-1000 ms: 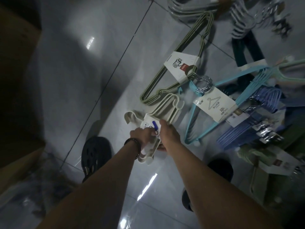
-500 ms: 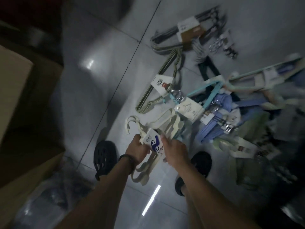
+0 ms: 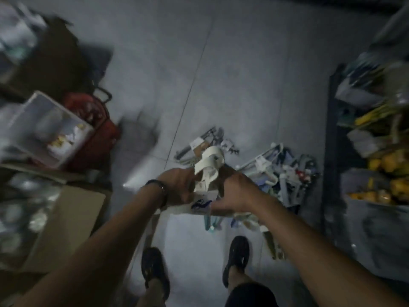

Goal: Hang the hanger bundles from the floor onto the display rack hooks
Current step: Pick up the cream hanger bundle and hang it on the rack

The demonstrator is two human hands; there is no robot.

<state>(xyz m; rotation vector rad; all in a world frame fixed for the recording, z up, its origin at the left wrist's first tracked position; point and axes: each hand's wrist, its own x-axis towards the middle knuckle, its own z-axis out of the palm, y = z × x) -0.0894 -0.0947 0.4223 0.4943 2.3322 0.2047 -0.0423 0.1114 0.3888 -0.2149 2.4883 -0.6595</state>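
Hands met at the middle of the view around a cream hanger bundle, which was lifted clear of the tiled floor. The left hand, a dark band at its wrist, had its fingers closed on the bundle's left side. The right hand had its fingers closed on the right side, just by the paper label with blue print that hung at the bundle's lower edge. The bundle's broad hooks pointed up and away from the person, above both hands.

Beyond the bundle, on the floor, lay a loose pile of other hanger bundles in blue, white and dark colours, too blurred to tell apart. Right of that pile stood a dark display rack carrying packaged goods, some of them yellow. Left of the bundle were a cardboard box, a clear plastic bin and a red basket. Below the hands, two dark shoes stood on the tiles.
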